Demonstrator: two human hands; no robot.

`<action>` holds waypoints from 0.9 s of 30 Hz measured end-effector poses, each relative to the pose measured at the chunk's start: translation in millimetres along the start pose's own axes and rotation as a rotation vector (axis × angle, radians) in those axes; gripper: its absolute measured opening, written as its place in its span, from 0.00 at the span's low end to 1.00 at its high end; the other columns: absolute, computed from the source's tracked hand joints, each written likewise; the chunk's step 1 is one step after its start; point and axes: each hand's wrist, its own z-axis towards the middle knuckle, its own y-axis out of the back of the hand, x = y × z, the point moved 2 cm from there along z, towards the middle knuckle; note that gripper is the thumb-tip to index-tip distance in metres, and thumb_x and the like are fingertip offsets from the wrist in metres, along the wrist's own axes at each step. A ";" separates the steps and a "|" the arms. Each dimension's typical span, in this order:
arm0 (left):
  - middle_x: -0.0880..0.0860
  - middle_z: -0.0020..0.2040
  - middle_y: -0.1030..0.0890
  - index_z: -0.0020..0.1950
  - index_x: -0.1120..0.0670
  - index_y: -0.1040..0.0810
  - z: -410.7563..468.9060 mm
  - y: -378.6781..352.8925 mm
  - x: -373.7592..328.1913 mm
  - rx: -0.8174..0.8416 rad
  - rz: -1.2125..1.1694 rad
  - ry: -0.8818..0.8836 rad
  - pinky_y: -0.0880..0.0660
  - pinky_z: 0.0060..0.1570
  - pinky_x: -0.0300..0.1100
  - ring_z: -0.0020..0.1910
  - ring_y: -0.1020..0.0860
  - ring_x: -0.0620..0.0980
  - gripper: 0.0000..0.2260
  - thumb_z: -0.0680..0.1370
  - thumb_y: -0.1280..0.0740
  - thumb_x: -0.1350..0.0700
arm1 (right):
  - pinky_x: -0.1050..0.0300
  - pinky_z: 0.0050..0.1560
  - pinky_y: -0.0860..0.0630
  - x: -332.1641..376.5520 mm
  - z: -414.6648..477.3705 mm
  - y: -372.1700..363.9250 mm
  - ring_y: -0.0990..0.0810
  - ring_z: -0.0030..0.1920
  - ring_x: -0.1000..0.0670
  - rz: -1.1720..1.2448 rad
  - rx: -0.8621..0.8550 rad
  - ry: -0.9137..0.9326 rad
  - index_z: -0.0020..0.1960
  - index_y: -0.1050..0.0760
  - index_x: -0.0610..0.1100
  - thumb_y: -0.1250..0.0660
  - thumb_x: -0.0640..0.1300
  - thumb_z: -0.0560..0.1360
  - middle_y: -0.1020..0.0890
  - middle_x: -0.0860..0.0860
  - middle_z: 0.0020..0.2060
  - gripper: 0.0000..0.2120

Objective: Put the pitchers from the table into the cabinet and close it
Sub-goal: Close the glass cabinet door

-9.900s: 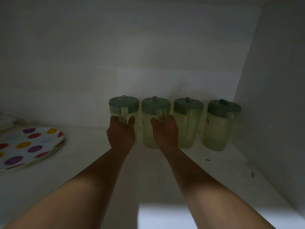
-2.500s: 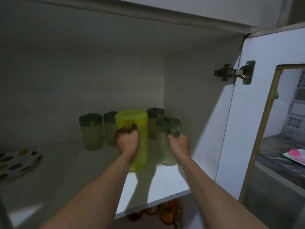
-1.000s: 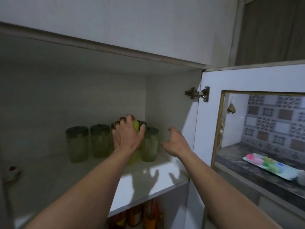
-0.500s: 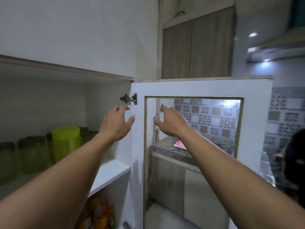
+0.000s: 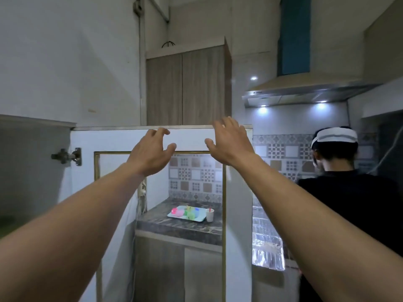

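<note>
Two hands (image 5: 150,153), one cabinet door (image 5: 187,138), one tray (image 5: 187,213).

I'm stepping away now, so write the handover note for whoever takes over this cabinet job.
Left hand: open, empty, raised in front of the cabinet door, near its top.
Right hand: open, empty, at the door's top edge; contact unclear.
Pitchers: none in view now; the cabinet inside shows only as a dark strip at the left.
Done: nothing held.
Left: the door stands wide open on its hinge; swing it shut.

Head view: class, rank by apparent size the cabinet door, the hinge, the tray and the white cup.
1. cabinet door
2. tray
3. hinge and white cup: look alike; the hinge is nearer, so unranked.
</note>
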 end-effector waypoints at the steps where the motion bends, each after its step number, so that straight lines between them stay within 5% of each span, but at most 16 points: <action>1: 0.55 0.69 0.31 0.70 0.50 0.33 10.0 -6.4 -8.7 -0.005 0.003 -0.012 0.29 0.56 0.52 0.57 0.24 0.56 0.21 0.79 0.41 0.43 | 0.34 0.71 0.40 -10.4 3.3 0.7 0.42 0.74 0.41 -0.007 -0.002 -0.004 0.71 0.34 0.42 0.41 0.52 0.79 0.33 0.40 0.71 0.23; 7: 0.60 0.68 0.29 0.70 0.54 0.31 64.1 -43.3 -56.3 -0.027 0.047 -0.068 0.29 0.59 0.55 0.63 0.28 0.62 0.19 0.82 0.45 0.48 | 0.30 0.73 0.48 -73.1 27.5 2.6 0.48 0.77 0.40 0.055 0.052 -0.078 0.75 0.39 0.43 0.46 0.53 0.82 0.39 0.41 0.76 0.25; 11: 0.58 0.68 0.27 0.73 0.51 0.32 75.3 -60.1 -62.4 -0.008 0.149 -0.090 0.30 0.60 0.59 0.66 0.30 0.61 0.20 0.82 0.49 0.50 | 0.35 0.66 0.34 -90.6 30.9 -2.3 0.34 0.68 0.38 0.163 0.170 -0.135 0.62 0.29 0.41 0.46 0.48 0.81 0.27 0.42 0.65 0.16; 16: 0.58 0.64 0.25 0.69 0.51 0.31 75.7 -68.2 -66.5 -0.025 0.189 -0.054 0.29 0.57 0.60 0.61 0.28 0.62 0.18 0.82 0.49 0.47 | 0.43 0.60 0.28 -103.4 31.7 -5.5 0.28 0.60 0.36 0.239 0.160 -0.111 0.56 0.27 0.37 0.46 0.38 0.79 0.25 0.40 0.59 0.11; 23: 0.58 0.68 0.28 0.71 0.52 0.34 62.0 -53.1 -75.4 0.004 0.164 -0.020 0.30 0.60 0.62 0.66 0.31 0.61 0.20 0.81 0.49 0.46 | 0.44 0.60 0.26 -101.2 15.6 20.3 0.24 0.58 0.39 0.381 0.064 -0.047 0.60 0.22 0.35 0.45 0.31 0.73 0.22 0.41 0.58 0.20; 27: 0.60 0.66 0.28 0.74 0.48 0.36 41.9 -30.1 -88.9 0.029 0.126 -0.005 0.30 0.61 0.60 0.65 0.31 0.62 0.22 0.82 0.53 0.45 | 0.49 0.66 0.28 -88.2 -2.2 56.1 0.25 0.65 0.41 0.576 0.073 -0.071 0.63 0.21 0.35 0.46 0.30 0.72 0.20 0.41 0.63 0.24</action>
